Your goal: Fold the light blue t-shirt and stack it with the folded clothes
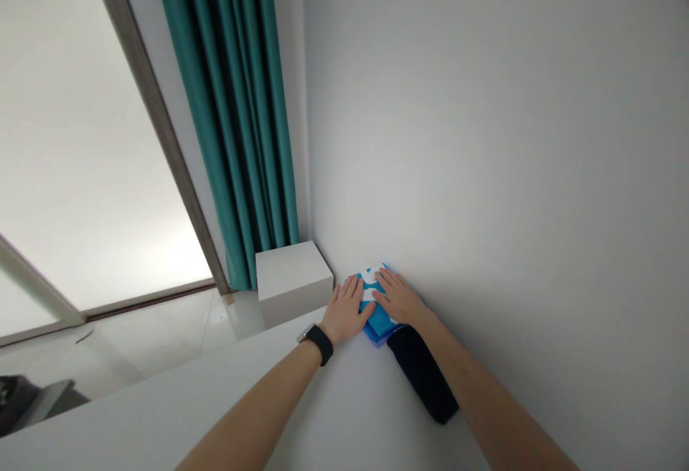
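Note:
Both palms rest on a folded blue and white cloth-like stack [380,322] near the far end of the white surface, close to the wall. My left hand [345,311] lies flat over its left side, fingers spread; a black watch [321,342] is on that wrist. Over the right side of the stack, my right hand [401,299] is also flat with fingers apart. A thin purple layer shows under the blue at the front edge. Beside my right forearm lies a long black fabric item [423,374], its far end against the stack. Its kind is unclear.
A white box-like cabinet [293,275] stands past the far edge of the white surface [334,413]. Behind it hangs a green curtain [242,112] by a glass sliding door [86,133]. The wall [484,133] bounds the right side. Dark items [32,403] sit lower left.

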Demonstrator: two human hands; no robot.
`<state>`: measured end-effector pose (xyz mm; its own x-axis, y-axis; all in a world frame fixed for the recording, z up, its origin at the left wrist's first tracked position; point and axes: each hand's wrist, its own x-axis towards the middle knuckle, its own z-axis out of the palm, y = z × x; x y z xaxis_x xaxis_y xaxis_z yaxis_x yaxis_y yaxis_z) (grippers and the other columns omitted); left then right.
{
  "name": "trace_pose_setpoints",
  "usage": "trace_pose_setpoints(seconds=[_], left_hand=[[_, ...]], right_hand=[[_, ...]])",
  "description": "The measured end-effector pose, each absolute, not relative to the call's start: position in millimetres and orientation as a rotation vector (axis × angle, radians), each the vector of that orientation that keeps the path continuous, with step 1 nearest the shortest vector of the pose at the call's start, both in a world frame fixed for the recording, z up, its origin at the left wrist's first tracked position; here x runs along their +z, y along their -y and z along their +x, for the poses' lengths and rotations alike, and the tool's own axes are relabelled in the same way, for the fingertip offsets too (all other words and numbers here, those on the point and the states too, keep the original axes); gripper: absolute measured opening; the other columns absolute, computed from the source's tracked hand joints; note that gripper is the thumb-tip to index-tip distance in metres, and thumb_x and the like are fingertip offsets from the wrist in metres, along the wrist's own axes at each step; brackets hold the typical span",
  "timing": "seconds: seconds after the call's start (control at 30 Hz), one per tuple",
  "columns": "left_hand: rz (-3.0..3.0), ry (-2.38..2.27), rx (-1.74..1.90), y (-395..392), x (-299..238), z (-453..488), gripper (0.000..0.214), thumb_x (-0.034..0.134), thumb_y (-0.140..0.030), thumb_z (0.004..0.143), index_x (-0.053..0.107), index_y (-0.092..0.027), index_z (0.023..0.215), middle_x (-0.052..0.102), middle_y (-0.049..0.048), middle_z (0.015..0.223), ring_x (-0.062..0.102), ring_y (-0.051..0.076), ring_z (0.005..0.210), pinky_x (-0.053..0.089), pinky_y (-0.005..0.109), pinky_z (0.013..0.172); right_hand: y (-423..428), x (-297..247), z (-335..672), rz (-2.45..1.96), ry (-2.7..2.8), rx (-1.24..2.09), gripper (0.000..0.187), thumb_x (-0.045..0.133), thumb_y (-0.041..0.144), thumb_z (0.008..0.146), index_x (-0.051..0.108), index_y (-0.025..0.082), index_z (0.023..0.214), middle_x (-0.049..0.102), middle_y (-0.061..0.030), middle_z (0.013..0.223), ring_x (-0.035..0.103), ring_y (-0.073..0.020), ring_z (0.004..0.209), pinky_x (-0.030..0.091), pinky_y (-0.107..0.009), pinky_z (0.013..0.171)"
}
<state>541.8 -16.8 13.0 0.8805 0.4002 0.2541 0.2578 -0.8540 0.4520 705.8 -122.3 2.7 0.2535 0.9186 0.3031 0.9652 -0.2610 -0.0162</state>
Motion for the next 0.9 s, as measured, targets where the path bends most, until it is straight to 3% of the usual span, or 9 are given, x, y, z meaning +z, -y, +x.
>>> trace_pose_setpoints(seconds=[0.13, 0.23, 0.47, 0.63, 0.77, 0.9], left_hand=[[2.66, -0.548, 0.47, 20.2, 23.2, 522.5, 0.061, 0.039, -0.042, 0.094, 0.036, -0.012, 0.147, 0.033, 0.0171, 0.155, 0.024, 0.029, 0.146, 0.018, 0.05, 0.118], [2.702, -0.618, 0.488, 25.2, 28.6, 500.3, 0.062, 0.045, -0.033, 0.089, 0.037, -0.009, 0.146, 0.036, 0.0182, 0.153, 0.027, 0.031, 0.144, 0.019, 0.048, 0.118], [2.672, -0.729, 0.484, 55.1, 22.0, 439.3, 0.055, 0.044, -0.028, 0.087, 0.044, -0.014, 0.14, 0.05, 0.0133, 0.142, 0.043, 0.027, 0.131, 0.031, 0.041, 0.111], [2.651, -0.776, 0.426, 69.3, 0.3, 400.1, 0.056, 0.045, -0.027, 0.085, 0.045, -0.012, 0.139, 0.05, 0.014, 0.141, 0.042, 0.026, 0.131, 0.032, 0.039, 0.11], [2.68, -0.814, 0.398, 71.7, -16.5, 362.9, 0.053, 0.046, -0.025, 0.085, 0.049, -0.011, 0.136, 0.054, 0.0135, 0.137, 0.045, 0.026, 0.127, 0.035, 0.039, 0.108], [2.746, -0.834, 0.432, 70.5, -31.0, 319.7, 0.049, 0.046, -0.025, 0.087, 0.051, -0.012, 0.134, 0.052, 0.0134, 0.141, 0.042, 0.026, 0.133, 0.028, 0.043, 0.114]], right_hand=[[123.2, 11.7, 680.9, -2.247, 1.8, -0.372, 0.058, 0.027, 0.038, 0.099, 0.038, 0.006, 0.147, 0.036, -0.0157, 0.153, 0.026, -0.0255, 0.145, 0.022, -0.046, 0.118], [127.9, 11.5, 657.5, -2.193, 1.803, -0.394, 0.057, 0.028, 0.035, 0.099, 0.034, 0.008, 0.149, 0.035, -0.0151, 0.154, 0.028, -0.0253, 0.144, 0.024, -0.047, 0.118], [154.9, -13.5, 595.7, -2.057, 1.758, -0.459, 0.057, 0.032, 0.019, 0.095, 0.028, 0.014, 0.152, 0.037, -0.0118, 0.154, 0.028, -0.0229, 0.144, 0.025, -0.048, 0.117], [166.5, -42.1, 541.1, -2.125, 1.682, -0.364, 0.058, 0.034, 0.013, 0.09, 0.035, 0.012, 0.148, 0.036, -0.0127, 0.154, 0.028, -0.0227, 0.144, 0.025, -0.047, 0.117], [168.9, -55.0, 503.5, -2.255, 1.625, -0.182, 0.057, 0.034, 0.015, 0.09, 0.038, 0.012, 0.147, 0.034, -0.012, 0.155, 0.029, -0.022, 0.143, 0.024, -0.046, 0.117], [164.9, -55.7, 467.5, -2.37, 1.619, -0.065, 0.055, 0.034, 0.028, 0.095, 0.039, 0.014, 0.147, 0.034, -0.0124, 0.155, 0.028, -0.0252, 0.144, 0.018, -0.049, 0.117]])
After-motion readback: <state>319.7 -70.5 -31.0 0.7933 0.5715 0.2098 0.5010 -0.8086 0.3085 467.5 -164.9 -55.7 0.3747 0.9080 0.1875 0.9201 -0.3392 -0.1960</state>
